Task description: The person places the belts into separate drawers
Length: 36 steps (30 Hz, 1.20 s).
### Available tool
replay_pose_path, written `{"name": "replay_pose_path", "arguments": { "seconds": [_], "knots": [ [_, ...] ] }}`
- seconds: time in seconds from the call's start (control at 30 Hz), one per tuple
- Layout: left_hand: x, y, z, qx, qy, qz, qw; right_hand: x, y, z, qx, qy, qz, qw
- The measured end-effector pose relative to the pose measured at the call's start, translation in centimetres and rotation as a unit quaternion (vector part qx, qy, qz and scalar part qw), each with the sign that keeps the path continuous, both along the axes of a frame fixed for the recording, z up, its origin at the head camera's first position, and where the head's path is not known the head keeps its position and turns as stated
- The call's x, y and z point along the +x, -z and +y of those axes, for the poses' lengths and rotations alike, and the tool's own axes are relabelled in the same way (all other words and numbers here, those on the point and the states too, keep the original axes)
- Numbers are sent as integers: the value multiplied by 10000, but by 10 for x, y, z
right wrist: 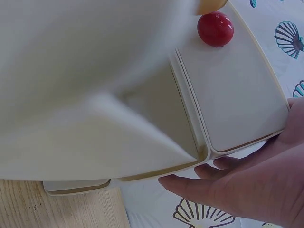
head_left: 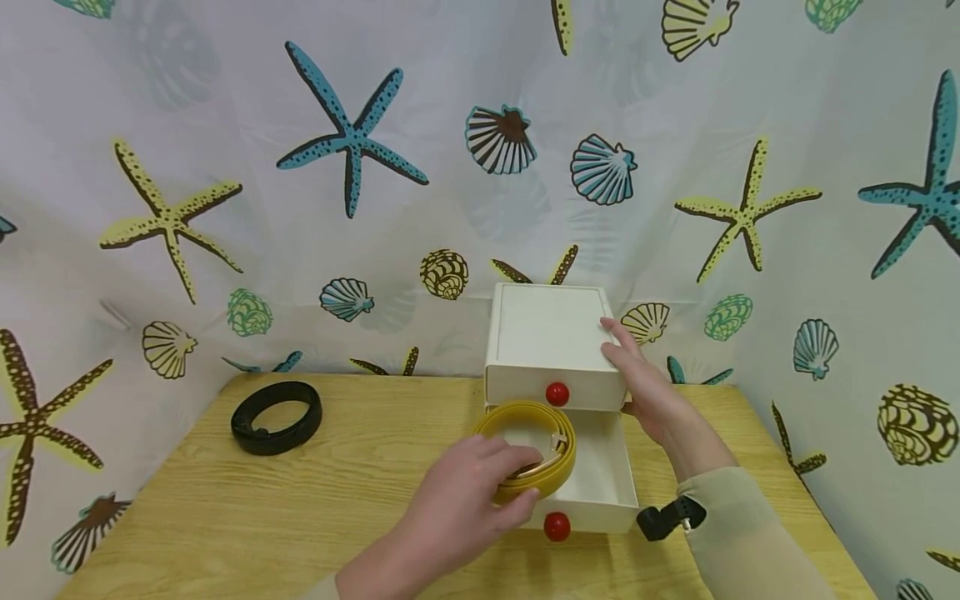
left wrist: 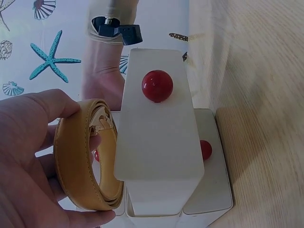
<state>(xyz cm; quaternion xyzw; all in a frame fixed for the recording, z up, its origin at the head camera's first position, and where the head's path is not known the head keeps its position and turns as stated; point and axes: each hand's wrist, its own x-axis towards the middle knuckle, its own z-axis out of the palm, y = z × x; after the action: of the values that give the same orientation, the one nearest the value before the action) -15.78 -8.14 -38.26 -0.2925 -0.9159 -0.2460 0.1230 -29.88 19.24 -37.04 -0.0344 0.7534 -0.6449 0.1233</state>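
My left hand (head_left: 468, 487) grips a coiled mustard-yellow belt (head_left: 564, 477) with a metal buckle, fingers inside the coil and thumb outside. The belt is over the pulled-out drawer (head_left: 611, 467) of a small white drawer unit (head_left: 551, 325). In the left wrist view, the coiled belt (left wrist: 73, 156) is beside the drawer front with its red knob (left wrist: 157, 86). My right hand (head_left: 648, 383) rests against the unit's right side, with some fingers on its top edge. Its fingers look mostly straight in the right wrist view, where the hand (right wrist: 251, 180) touches the casing.
A coiled black belt (head_left: 243, 421) lies at the left on the wooden table (head_left: 360, 500). The upper drawer, with a red knob (head_left: 557, 394), is closed, and so is another below the pulled-out one. A curtain (head_left: 420, 233) printed with starfish and shells hangs behind and at the sides.
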Motion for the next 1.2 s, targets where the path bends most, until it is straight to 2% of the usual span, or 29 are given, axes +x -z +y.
{"name": "replay_pose_path", "arguments": {
  "seconds": [0.3,0.63,1.2],
  "knots": [
    [-5,2,9,-4,220,-79,9997,0,1,1,-52,-19,9,10000],
    [-14,7,21,14,379,142,9992,1,0,1,-51,-14,16,10000],
    [-33,13,36,-23,515,-89,9986,1,0,2,-131,-58,15,9999]
  ]
}}
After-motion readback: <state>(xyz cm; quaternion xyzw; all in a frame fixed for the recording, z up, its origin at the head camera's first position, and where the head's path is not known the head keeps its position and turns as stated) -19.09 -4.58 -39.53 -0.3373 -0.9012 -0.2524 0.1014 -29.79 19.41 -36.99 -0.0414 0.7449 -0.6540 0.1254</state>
